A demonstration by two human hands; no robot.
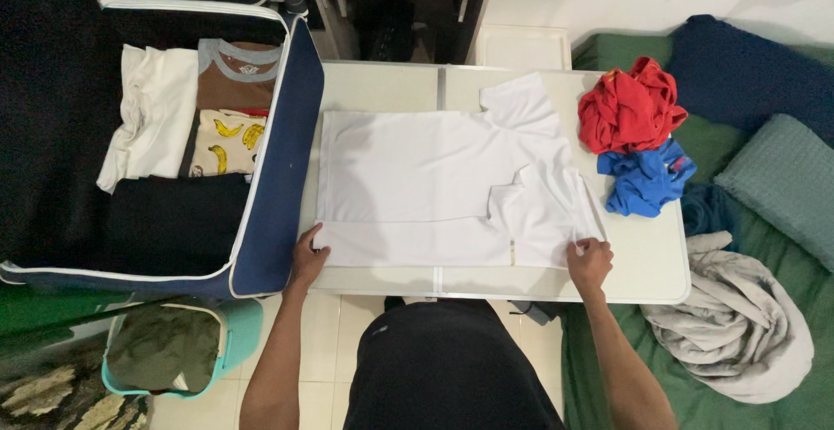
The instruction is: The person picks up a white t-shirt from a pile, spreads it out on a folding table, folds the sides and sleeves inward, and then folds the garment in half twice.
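- Two hands are on one garment: a white t-shirt [434, 182] lies flat on the white counter [647, 265], its body toward the suitcase and its sleeves toward the bed, with the near long edge already turned up into a band.
- Your left hand [306, 259] rests on the near corner at the hem end, fingers curled onto the cloth; whether it pinches or only presses, you cannot tell from this view.
- Your right hand [590, 261] is closed in a pinch on the near edge at the sleeve end.
- Handling judgement: the fabric looks thin, light and limp, so it will sag between grips and slide easily on the smooth counter. It is not fragile.
- Best hold, as judged: the two ends of the folded band, where the doubled layers give more to grip.
- Adjacent items: a crumpled red garment [630, 107] and a blue garment [647, 180] sit just beside the sleeve end, apart from the shirt.
- An open navy suitcase [282, 152] with folded clothes touches the counter's left side.
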